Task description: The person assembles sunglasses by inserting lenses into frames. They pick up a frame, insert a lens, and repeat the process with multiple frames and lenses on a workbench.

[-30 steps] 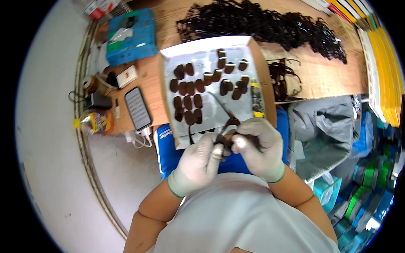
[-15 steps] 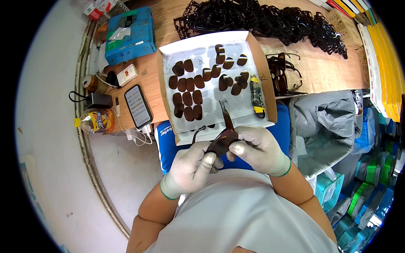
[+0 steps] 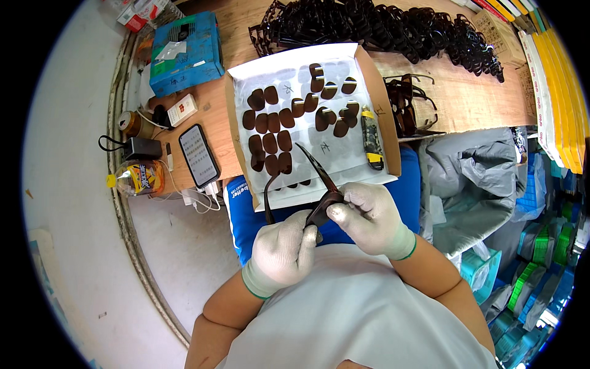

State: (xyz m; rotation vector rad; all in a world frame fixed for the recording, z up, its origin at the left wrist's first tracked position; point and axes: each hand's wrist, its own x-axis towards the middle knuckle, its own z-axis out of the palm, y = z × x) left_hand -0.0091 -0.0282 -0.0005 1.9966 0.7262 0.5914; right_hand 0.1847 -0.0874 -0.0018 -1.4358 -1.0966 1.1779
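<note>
Both my hands wear white gloves with green cuffs and hold one pair of dark sunglasses above my lap. My left hand is closed round the left side of the frame; my right hand pinches the right side near the hinge. The two temples stick out away from me, over the near edge of a shallow cardboard box. White paper lines this box, and loose brown lenses lie on it in clusters. At its right side rests a yellow and black utility knife.
Dark frames are heaped along the back of the wooden table, with several more sunglasses right of the box. On the left are a phone, a blue box, a can and a bottle. A grey bag hangs at right.
The sunglasses have turned in my hands: their front now tilts away from view, and both temples point forward above the box. My left hand has shifted slightly right.
</note>
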